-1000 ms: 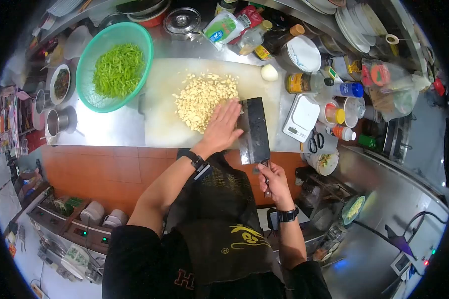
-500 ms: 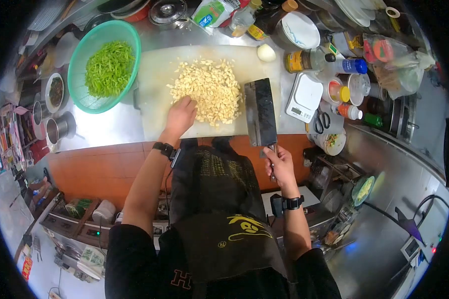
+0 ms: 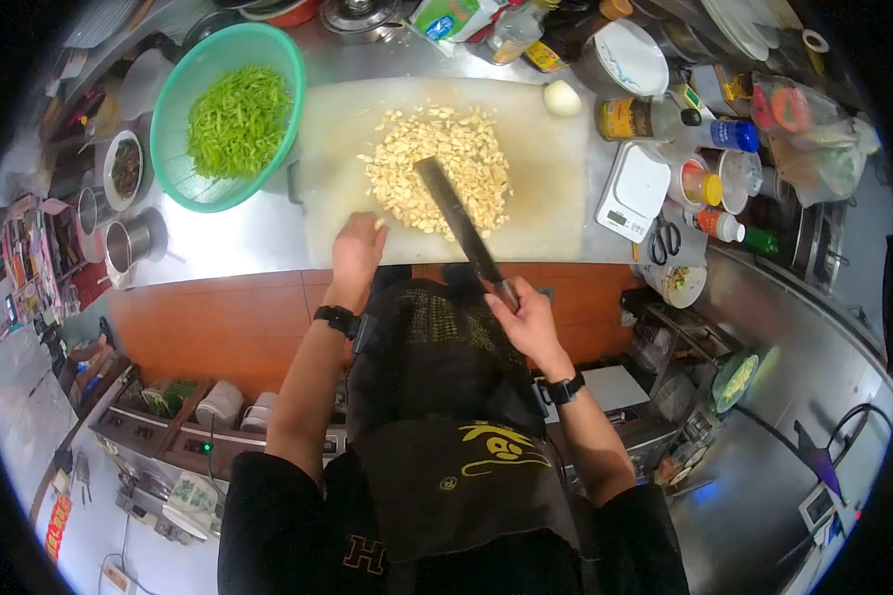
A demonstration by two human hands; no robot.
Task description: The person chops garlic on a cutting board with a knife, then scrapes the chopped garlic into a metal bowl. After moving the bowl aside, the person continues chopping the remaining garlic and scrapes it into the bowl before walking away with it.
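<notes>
Chopped pale pieces that look like garlic [image 3: 407, 188] lie in a loose heap on the white cutting board [image 3: 551, 198]. My right hand [image 3: 532, 323] is wrapped round the handle of a cleaver [image 3: 458, 216]. The cleaver's dark blade slants up and left over the heap, its spine mostly toward me. At the board's near left edge is my left hand [image 3: 357, 248], its fingers curled together beside the heap. A small pale bit shows at its fingertips; what the fingers hold, if anything, is unclear.
A green colander [image 3: 296, 119] of shredded green vegetable [image 3: 238, 124] stands left of the board. A peeled onion-like bulb [image 3: 563, 98] sits at the board's far right. Further right are a white kitchen scale [image 3: 633, 185], scissors [image 3: 665, 241] and several jars. Steel cups [image 3: 127, 248] stand at the left.
The cleaver has swung left from the board's right side to over the heap, its blade turned more edge-on. My left hand has drawn back from the pieces toward the near edge.
</notes>
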